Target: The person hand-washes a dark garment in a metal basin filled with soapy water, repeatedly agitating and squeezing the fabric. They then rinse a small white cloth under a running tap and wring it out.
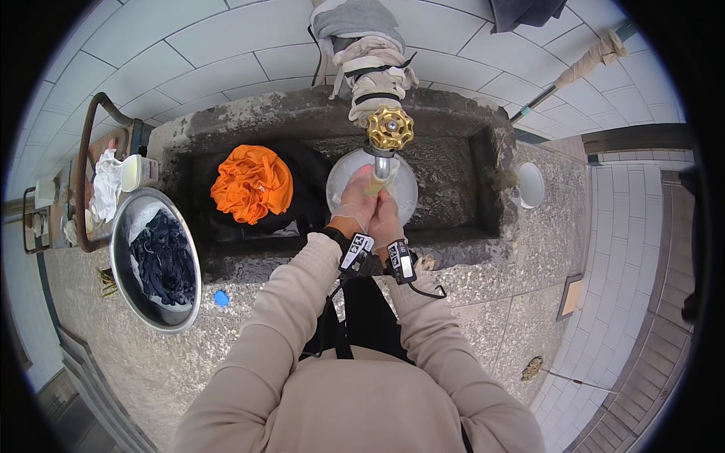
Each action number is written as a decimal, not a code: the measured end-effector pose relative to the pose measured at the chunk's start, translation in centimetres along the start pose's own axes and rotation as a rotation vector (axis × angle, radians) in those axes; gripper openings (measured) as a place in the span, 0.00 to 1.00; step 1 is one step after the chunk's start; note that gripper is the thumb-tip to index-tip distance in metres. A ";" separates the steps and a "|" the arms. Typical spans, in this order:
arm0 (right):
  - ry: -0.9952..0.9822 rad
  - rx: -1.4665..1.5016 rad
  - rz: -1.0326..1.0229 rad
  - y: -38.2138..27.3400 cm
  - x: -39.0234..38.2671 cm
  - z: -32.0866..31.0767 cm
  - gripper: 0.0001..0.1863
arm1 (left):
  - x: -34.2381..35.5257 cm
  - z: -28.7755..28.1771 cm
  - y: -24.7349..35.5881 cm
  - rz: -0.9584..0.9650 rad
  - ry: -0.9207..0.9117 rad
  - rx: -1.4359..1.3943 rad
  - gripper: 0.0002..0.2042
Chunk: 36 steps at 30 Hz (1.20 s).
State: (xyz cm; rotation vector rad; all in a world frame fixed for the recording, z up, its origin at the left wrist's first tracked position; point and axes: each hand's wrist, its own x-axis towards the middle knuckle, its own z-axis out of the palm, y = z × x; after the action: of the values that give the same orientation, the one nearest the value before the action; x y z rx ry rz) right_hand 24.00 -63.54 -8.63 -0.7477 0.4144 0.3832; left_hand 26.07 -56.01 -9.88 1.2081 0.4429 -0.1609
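Note:
My left hand point(358, 202) and my right hand point(386, 219) are close together under the spout of a tap with a gold round handle point(390, 127). Both look covered by thin clear gloves, with fingers curled inward. A pale yellowish piece point(375, 186) shows between them just below the spout; whether it is held or part of the tap, I cannot tell. Beneath the hands, a white round basin point(408, 198) sits in the dark stone trough point(453, 245). Left of it, a bunched orange cloth point(253, 185) lies on dark cloth point(306, 177) in the trough.
A metal basin point(193, 291) with wet dark cloth point(162, 257) stands left of the trough, near a white tub point(139, 173) and a bent rusty pipe point(84, 177). Rags wrap the tap pipe point(370, 60). A white bowl point(531, 185) sits right; a blue object point(221, 298) lies on the floor.

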 end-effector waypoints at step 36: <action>-0.224 -0.131 0.725 -2.7 0.9 -0.1 0.26 | 0.6 -0.3 -3.5 0.115 0.273 0.136 0.12</action>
State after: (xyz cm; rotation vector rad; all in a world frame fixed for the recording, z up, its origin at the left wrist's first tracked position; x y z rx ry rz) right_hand 26.04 -65.27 -7.63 -0.6533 0.4423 1.1730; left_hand 25.33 -56.93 -13.22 1.3923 0.6054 0.0756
